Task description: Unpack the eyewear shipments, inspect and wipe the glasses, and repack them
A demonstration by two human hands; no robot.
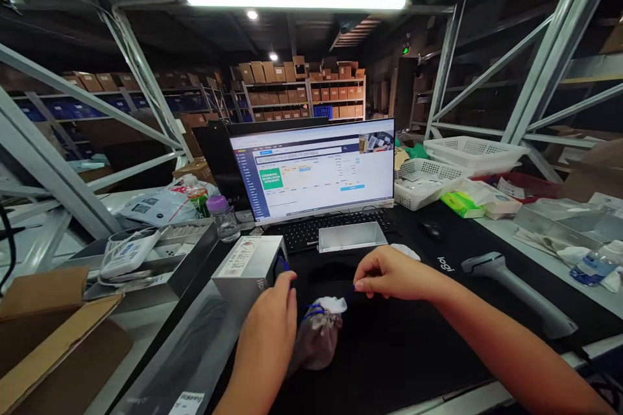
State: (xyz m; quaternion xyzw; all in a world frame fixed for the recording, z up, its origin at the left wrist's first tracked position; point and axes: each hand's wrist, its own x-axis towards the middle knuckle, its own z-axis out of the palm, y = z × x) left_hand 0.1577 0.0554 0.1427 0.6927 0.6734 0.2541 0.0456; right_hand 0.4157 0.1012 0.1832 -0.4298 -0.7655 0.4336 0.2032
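Observation:
A grey drawstring pouch [318, 340] sits on the black desk mat between my hands, its neck gathered and a white edge sticking out at the top. Blue cord [314, 308] loops round the neck. My left hand [270, 324] is closed, pinching a length of the cord to the left of the pouch. On the other side my right hand [389, 272] pinches a bit of blue cord between thumb and fingers. Just past my left hand stands a silver-grey box [249, 266] with a printed label. An open, shallow silver box part [351, 238] lies in front of the keyboard.
A monitor [316, 168] stands behind the keyboard [302, 232]. To the right are a barcode scanner [516, 292], a mouse [430, 229] and white baskets [428, 191]. An opened cardboard box [58, 350], a grey bag [185, 343] and a purple-capped bottle [224, 224] are at left.

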